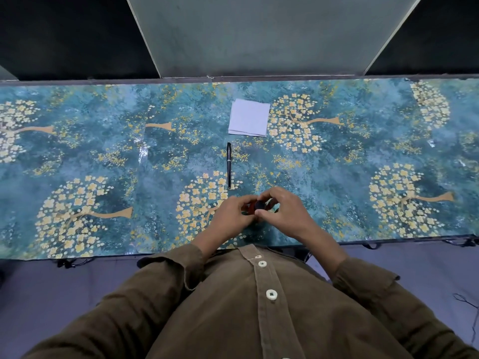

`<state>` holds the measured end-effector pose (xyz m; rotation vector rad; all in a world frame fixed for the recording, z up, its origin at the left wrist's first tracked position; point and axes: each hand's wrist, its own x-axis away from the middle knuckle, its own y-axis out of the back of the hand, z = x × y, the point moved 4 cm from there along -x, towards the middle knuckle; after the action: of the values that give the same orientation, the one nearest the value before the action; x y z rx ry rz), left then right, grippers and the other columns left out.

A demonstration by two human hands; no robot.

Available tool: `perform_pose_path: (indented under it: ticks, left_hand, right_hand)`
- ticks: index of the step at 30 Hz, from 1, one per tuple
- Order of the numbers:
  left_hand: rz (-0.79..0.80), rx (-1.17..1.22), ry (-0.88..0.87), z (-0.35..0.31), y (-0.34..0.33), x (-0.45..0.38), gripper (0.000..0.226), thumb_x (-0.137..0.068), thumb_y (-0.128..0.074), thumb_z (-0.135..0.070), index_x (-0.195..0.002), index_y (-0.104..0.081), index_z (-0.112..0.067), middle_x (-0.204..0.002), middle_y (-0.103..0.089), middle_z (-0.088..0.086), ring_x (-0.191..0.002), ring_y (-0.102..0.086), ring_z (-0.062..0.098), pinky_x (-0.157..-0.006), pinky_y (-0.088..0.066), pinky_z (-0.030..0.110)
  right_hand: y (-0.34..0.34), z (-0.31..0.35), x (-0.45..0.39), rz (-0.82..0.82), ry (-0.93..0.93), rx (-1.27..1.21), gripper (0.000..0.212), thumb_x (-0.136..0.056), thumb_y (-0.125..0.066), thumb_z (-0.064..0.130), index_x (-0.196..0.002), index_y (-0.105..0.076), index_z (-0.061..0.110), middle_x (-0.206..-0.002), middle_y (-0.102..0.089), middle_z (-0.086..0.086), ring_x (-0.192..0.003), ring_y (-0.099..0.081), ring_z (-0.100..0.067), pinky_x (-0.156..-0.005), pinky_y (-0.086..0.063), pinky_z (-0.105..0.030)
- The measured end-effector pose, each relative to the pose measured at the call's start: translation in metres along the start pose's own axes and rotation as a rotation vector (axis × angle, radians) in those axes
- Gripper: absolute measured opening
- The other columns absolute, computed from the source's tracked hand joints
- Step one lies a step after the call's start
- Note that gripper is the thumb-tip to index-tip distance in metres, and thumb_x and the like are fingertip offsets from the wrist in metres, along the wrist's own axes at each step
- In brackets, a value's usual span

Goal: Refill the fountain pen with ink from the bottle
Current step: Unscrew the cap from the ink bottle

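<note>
Close to the table's near edge, a person's left hand [231, 213] grips the ink bottle [251, 207] while right hand [281, 212] fingers pinch its dark cap [259, 205]. Beyond them the capped black pen [229, 165] lies on the floral tablecloth [103, 156], near a folded white tissue [249, 117].

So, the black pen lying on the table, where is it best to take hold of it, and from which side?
Probably at the middle of the barrel of the pen, pinched across its narrow width from above. It lies flat, pointing away from the person, with bare table on both long sides, so fingers fit left and right. Both hands are busy with the bottle.
</note>
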<state>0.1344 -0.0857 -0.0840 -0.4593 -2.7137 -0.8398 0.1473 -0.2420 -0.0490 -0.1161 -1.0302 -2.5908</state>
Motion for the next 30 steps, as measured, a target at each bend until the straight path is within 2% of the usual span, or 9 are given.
perform_pose_path:
  ticks: [3,5,8,11,16,19,22,26,30]
  left_hand:
    - [-0.008,-0.016,-0.001,0.0022,-0.0015,-0.0004,0.044,-0.072,-0.073,-0.030,-0.117,-0.071,-0.034,-0.100,-0.078,-0.010,-0.093,-0.072,0.005,-0.087,-0.058,0.039]
    - [-0.017,-0.031,0.007,0.0028,-0.0021,-0.0006,0.047,-0.074,-0.075,-0.029,-0.120,-0.069,-0.034,-0.103,-0.078,-0.009,-0.095,-0.071,0.007,-0.088,-0.058,0.038]
    - [-0.019,-0.035,0.006,0.0026,-0.0019,-0.0010,0.047,-0.076,-0.074,-0.029,-0.121,-0.067,-0.039,-0.104,-0.077,-0.011,-0.095,-0.071,0.004,-0.088,-0.058,0.036]
    - [-0.011,-0.017,0.009,0.0005,-0.0012,0.0009,0.045,-0.075,-0.074,-0.031,-0.119,-0.068,-0.040,-0.102,-0.077,-0.012,-0.094,-0.071,0.004,-0.087,-0.058,0.036]
    - [-0.016,0.009,0.009,0.0001,-0.0011,0.0011,0.048,-0.070,-0.074,-0.036,-0.117,-0.070,-0.036,-0.103,-0.077,-0.009,-0.096,-0.071,0.005,-0.090,-0.057,0.037]
    - [-0.006,0.007,0.017,0.0016,-0.0018,-0.0003,0.047,-0.073,-0.075,-0.028,-0.120,-0.069,-0.035,-0.107,-0.077,-0.007,-0.097,-0.071,0.006,-0.092,-0.057,0.037]
    - [0.007,0.008,0.015,0.0013,-0.0009,-0.0014,0.050,-0.070,-0.070,-0.041,-0.119,-0.068,-0.037,-0.106,-0.077,-0.010,-0.098,-0.071,0.004,-0.092,-0.057,0.036]
    - [0.023,0.002,0.013,0.0012,-0.0002,-0.0018,0.041,-0.075,-0.075,-0.028,-0.115,-0.070,-0.036,-0.102,-0.077,-0.012,-0.094,-0.070,0.001,-0.089,-0.056,0.030]
    - [0.023,-0.003,0.012,0.0032,0.0001,-0.0027,0.044,-0.075,-0.077,-0.027,-0.118,-0.069,-0.034,-0.103,-0.076,-0.011,-0.095,-0.069,0.002,-0.087,-0.054,0.026]
  right_hand:
    - [-0.0012,-0.0001,-0.0016,0.092,0.051,-0.010,0.035,-0.079,-0.068,0.015,-0.113,-0.071,0.022,-0.105,-0.061,0.003,-0.091,-0.060,-0.012,-0.077,-0.047,-0.020]
    - [-0.0015,-0.0013,-0.0026,0.135,0.051,-0.014,0.042,-0.080,-0.067,0.015,-0.121,-0.065,0.021,-0.109,-0.059,0.003,-0.092,-0.059,-0.011,-0.075,-0.046,-0.019]
    - [-0.0002,-0.0044,-0.0024,0.106,0.009,-0.037,0.035,-0.079,-0.076,0.027,-0.109,-0.058,0.020,-0.105,-0.059,0.002,-0.088,-0.060,-0.014,-0.070,-0.049,-0.027]
    - [0.0013,-0.0049,-0.0010,0.060,0.028,-0.010,0.028,-0.078,-0.077,0.029,-0.098,-0.059,0.021,-0.099,-0.059,0.002,-0.085,-0.060,-0.014,-0.073,-0.050,-0.027]
    - [0.0016,-0.0051,-0.0032,0.118,0.061,-0.011,0.035,-0.080,-0.068,0.015,-0.114,-0.066,0.020,-0.106,-0.058,0.002,-0.091,-0.059,-0.014,-0.072,-0.040,-0.013]
    - [0.0004,-0.0062,-0.0041,0.114,0.048,-0.005,0.038,-0.079,-0.075,0.028,-0.112,-0.058,0.021,-0.102,-0.056,0.004,-0.087,-0.057,-0.014,-0.073,-0.045,-0.021]
    - [0.0008,-0.0071,-0.0074,0.083,0.038,0.023,0.032,-0.078,-0.077,0.038,-0.097,-0.055,0.023,-0.095,-0.055,0.004,-0.082,-0.054,-0.014,-0.072,-0.049,-0.029]
    - [0.0019,-0.0044,-0.0090,0.110,0.091,0.012,0.024,-0.077,-0.072,0.024,-0.100,-0.064,0.023,-0.095,-0.055,0.003,-0.081,-0.054,-0.013,-0.074,-0.047,-0.027]
    - [0.0019,-0.0038,-0.0091,0.157,0.111,0.014,0.034,-0.077,-0.069,0.016,-0.110,-0.065,0.022,-0.101,-0.055,0.000,-0.084,-0.056,-0.012,-0.074,-0.044,-0.019]
